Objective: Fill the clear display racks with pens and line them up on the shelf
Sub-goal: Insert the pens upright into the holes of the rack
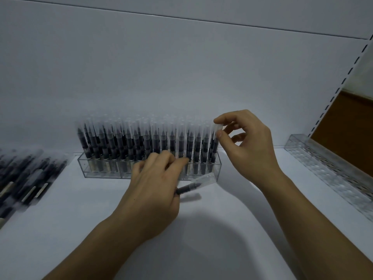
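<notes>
Right hand pinches the end pen in the nearly full rack on the shelf; left hand grips a spare pen. Second rack appears empty; loose pens lie left.

Black pens with clear caps, clear rack, white shelf

You're in a shop; white slotted shelving upright, clear display rack of pens, more packed pens alongside.
</notes>
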`<state>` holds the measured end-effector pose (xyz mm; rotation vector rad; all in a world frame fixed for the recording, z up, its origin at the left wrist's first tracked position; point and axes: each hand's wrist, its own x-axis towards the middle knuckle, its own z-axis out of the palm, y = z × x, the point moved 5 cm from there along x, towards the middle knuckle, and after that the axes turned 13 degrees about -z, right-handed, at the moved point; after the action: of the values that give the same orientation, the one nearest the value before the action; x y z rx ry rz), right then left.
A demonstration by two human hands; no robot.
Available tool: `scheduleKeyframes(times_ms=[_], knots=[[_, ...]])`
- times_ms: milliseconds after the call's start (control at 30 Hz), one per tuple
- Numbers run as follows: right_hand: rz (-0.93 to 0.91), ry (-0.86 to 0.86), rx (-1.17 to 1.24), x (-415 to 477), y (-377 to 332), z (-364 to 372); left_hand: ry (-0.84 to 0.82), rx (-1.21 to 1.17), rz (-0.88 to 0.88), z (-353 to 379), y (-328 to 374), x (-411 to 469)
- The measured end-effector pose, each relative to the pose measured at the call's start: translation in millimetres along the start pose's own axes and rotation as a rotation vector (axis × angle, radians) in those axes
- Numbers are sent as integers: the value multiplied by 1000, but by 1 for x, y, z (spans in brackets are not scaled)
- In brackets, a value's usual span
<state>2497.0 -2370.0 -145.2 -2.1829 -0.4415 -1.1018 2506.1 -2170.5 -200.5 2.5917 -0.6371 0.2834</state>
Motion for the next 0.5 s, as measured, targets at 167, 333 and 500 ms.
scheduleKeyframes(times_ms=[167, 333, 500], knots=[[29, 45, 26, 0, 0, -2, -41, 25, -62, -2, -8, 4], [50, 53, 8, -2, 4, 0, -59, 46, -69, 3, -11, 4], [68, 48, 25, -3, 7, 2, -40, 30, -74, 8, -16, 8]])
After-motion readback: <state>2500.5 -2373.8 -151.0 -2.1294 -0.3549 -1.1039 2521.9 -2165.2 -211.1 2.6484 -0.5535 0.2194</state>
